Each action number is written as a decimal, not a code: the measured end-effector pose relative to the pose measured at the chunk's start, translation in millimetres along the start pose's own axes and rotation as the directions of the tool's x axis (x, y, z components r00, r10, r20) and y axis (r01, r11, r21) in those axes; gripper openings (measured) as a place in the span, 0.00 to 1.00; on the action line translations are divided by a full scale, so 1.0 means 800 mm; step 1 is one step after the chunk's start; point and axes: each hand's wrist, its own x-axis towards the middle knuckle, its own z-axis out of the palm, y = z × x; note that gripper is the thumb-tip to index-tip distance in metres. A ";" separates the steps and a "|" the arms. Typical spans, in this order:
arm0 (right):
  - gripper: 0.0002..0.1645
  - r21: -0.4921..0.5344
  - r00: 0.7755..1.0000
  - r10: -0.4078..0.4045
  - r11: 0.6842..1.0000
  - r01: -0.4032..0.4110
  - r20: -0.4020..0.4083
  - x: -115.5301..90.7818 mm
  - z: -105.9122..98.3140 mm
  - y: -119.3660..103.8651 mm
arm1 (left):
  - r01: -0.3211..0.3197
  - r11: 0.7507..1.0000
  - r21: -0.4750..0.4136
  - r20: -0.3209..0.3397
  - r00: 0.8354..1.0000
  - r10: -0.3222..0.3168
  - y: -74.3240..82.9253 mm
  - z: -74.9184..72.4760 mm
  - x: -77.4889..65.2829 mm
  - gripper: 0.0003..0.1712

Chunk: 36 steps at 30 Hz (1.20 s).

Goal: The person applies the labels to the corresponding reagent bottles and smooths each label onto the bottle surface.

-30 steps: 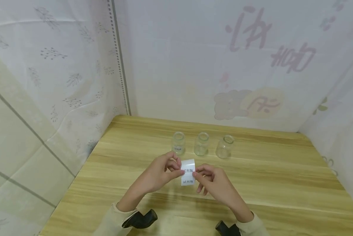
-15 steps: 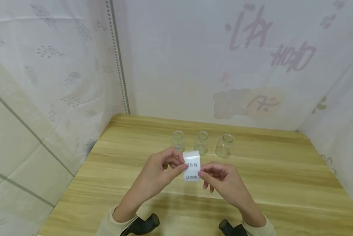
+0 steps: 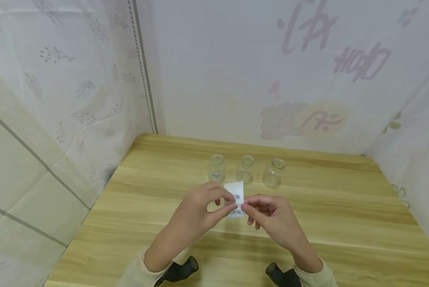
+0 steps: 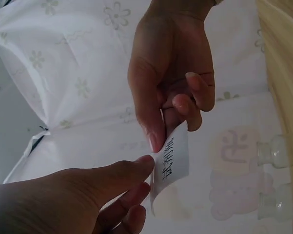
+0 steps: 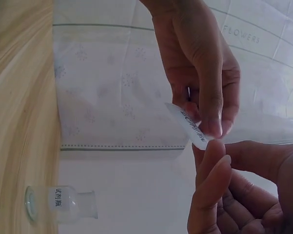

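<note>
Head view: a person's left hand (image 3: 196, 211) and right hand (image 3: 271, 217) meet above a wooden counter (image 3: 343, 223), both pinching a small white label strip (image 3: 236, 197) printed with dark characters. The left grip nips the strip's left edge between thumb and forefinger; the right grip nips its right edge with its fingertips, the other fingers curled under. Behind the strip, three small clear glass bottles (image 3: 245, 169) stand upright in a row, open-mouthed and apart from one another, with nothing visible inside them.

Right wrist view adds what the head camera cannot resolve: the leftmost bottle (image 5: 61, 204) already wears a printed label on its body. The same view shows the strip (image 5: 187, 126) edge-on, slightly bent, caught between the two hands' fingertips.

Left wrist view shows the strip's (image 4: 170, 163) printed face, curling between the thumbs, and two of the bottles (image 4: 278, 151) at the right edge, against the patterned white cloth (image 4: 78, 73) that screens the counter.
</note>
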 end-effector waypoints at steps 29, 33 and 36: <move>0.07 -0.008 0.988 -0.150 0.989 0.150 0.032 0.000 -0.001 0.004 | -0.164 0.971 0.175 0.002 0.986 0.166 -0.003 0.007 0.003 0.04; 0.07 0.028 1.000 -0.006 1.000 0.006 0.009 0.000 0.002 0.002 | -0.111 0.973 0.203 -0.010 0.993 0.116 -0.004 0.005 0.003 0.03; 0.09 0.059 0.998 0.059 0.996 -0.060 0.005 0.001 0.004 0.002 | -0.058 0.976 0.208 -0.022 0.998 0.064 -0.006 0.002 0.003 0.03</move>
